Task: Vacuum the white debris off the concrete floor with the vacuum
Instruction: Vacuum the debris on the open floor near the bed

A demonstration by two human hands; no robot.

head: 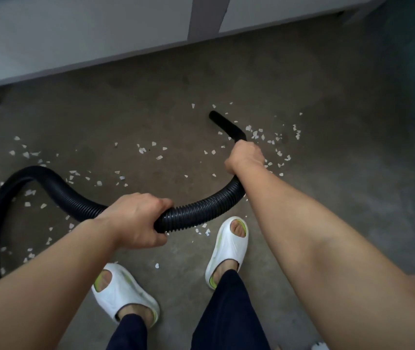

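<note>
Your left hand (135, 221) and right hand (245, 157) grip the black ribbed vacuum hose (201, 210). Its slack loop may scatter white debris flakes (28, 192).

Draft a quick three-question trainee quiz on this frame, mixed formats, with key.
1. True or false: the left hand hangs free of the ribbed hose.
2. The nozzle tip points: A) forward, away from the person; B) back at the person; C) straight up.
3. Fill in: the ___ hand grips the nozzle just behind its bend.
Key: 1 false, its fingers curl round the hose; 2 A; 3 right hand.
</note>
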